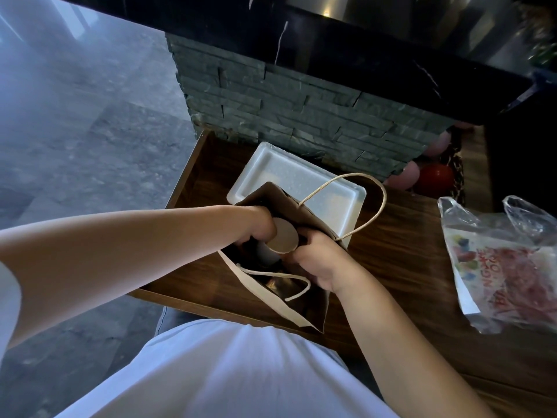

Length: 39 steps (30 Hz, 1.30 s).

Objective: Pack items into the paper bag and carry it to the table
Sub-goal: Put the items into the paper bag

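Before you, the wooden counter [401, 254] carries, in descending size, the open paper bag [307, 309] standing near its front edge, a white foam tray [289, 176] touching the bag's far side, and a printed plastic bag [506, 267] well apart on the right. Your left hand [256, 224] reaches into the bag's mouth with fingers [241, 241] wrapped around a brown-capped cylindrical container [281, 239], while your right hand [316, 263] closes its fingers on the same container from the opposite side. The 2 twisted-paper handles [378, 188] lie slack.
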Each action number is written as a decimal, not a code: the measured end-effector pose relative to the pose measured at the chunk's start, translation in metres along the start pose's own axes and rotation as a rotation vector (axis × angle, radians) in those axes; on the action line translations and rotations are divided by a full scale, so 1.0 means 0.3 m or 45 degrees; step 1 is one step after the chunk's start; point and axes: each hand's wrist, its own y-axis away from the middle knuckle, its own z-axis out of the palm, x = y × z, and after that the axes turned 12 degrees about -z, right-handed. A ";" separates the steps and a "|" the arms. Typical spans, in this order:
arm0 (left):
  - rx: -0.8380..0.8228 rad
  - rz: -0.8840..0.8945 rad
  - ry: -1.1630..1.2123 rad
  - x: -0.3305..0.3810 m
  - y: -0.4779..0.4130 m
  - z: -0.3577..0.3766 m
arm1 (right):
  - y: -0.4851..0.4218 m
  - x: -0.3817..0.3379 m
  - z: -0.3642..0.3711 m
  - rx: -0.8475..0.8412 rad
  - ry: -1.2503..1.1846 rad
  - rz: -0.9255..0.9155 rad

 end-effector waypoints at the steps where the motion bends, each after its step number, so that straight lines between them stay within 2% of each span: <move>1: 0.039 0.023 -0.047 0.002 0.002 0.002 | -0.003 0.002 0.001 -0.001 0.007 0.003; 4: 0.029 0.061 -0.160 -0.005 -0.010 0.015 | -0.006 0.003 0.007 -0.005 0.063 0.010; 9: 0.200 0.122 -0.367 0.002 -0.012 0.027 | 0.001 -0.016 0.025 -0.032 0.135 -0.036; 13: -0.001 0.071 -0.183 0.005 -0.021 0.025 | 0.006 -0.019 0.018 -0.085 0.161 -0.053; 16: -0.016 0.067 -0.233 -0.009 -0.021 0.014 | 0.015 -0.016 0.009 -0.115 0.181 -0.070; 21: -0.095 0.029 -0.135 -0.026 -0.031 0.004 | 0.036 -0.027 -0.012 -0.155 0.310 -0.126; 24: -0.119 0.129 -0.118 -0.045 -0.030 0.000 | 0.078 -0.047 -0.057 -0.177 0.351 -0.181; 28: 0.108 0.292 -0.807 -0.060 0.062 -0.002 | 0.209 -0.045 -0.171 -0.196 0.105 -0.300; 30: 0.116 0.418 -0.869 -0.067 0.126 -0.039 | 0.293 -0.015 -0.243 -0.140 -0.054 -0.388; 32: -0.003 0.575 -0.579 -0.083 0.190 -0.125 | 0.369 0.032 -0.308 0.003 -0.204 -0.424; 34: -0.167 0.653 -0.037 -0.120 0.238 -0.224 | 0.423 0.101 -0.346 0.159 -0.215 -0.363; 35: -0.180 0.736 0.230 -0.146 0.241 -0.270 | 0.438 0.143 -0.351 0.214 -0.157 -0.301; 37: -0.062 0.839 0.598 -0.208 0.199 -0.321 | 0.447 0.227 -0.330 0.234 0.018 -0.173; 39: 0.098 0.695 0.653 -0.286 0.099 -0.309 | 0.435 0.287 -0.274 0.188 0.080 -0.090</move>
